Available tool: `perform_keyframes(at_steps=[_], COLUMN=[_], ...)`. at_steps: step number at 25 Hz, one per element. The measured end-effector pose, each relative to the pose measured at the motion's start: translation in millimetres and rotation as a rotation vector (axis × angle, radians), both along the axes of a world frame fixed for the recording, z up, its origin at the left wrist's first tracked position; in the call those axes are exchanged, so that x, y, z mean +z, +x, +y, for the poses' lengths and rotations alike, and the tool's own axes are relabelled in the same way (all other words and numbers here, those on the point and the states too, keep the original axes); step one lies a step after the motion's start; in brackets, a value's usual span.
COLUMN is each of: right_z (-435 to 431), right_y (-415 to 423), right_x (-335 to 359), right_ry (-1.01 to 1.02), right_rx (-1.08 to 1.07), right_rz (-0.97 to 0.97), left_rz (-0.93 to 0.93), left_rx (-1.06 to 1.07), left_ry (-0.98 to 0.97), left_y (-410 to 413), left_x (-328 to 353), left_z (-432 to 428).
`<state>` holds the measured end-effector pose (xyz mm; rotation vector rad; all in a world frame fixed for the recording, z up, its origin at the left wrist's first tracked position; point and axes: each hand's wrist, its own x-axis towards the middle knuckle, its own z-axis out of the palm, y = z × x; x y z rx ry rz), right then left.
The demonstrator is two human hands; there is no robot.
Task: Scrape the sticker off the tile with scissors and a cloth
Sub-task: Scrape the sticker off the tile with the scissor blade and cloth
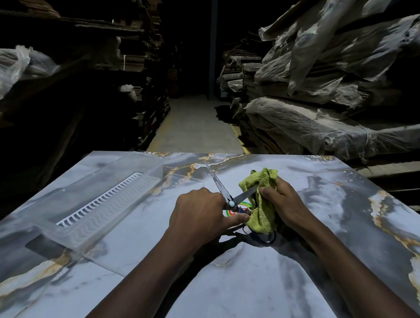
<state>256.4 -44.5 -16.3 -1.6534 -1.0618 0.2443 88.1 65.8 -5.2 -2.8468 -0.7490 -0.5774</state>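
Right hand (283, 201) clasps cloth (261, 178) round scissors (217, 182)

Left hand (202, 214) grips open scissors (219, 184) near pivot; right hand (285, 203) grips green cloth (260, 180) round one blade, over sticker (231, 211) on marbled tile (235, 291).

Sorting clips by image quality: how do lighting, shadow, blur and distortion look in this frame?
Head view: the tile is well lit, the shelving beyond almost black; the left hand and right hand cast dark shadows toward the camera; the plastic-wrapped stacks at upper right look streaked with blur; the wide lens stretches the corners.
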Motion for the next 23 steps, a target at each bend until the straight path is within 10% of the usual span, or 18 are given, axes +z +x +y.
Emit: perform_keyframes(at_steps=[12, 23], right_z=[-5.7, -6.0], right_y=[-4.9, -4.1], right_x=[10.4, 6.4], right_ry=[0.024, -0.022], right_rx=[-0.207, 0.029], right_rz=[-0.375, -0.096], left_rz=[0.057, 0.035], left_rx=[-0.025, -0.022], left_ry=[0.017, -0.001], left_y=[0.5, -1.2], left_x=[6.3, 6.0], left_z=[-2.3, -0.7])
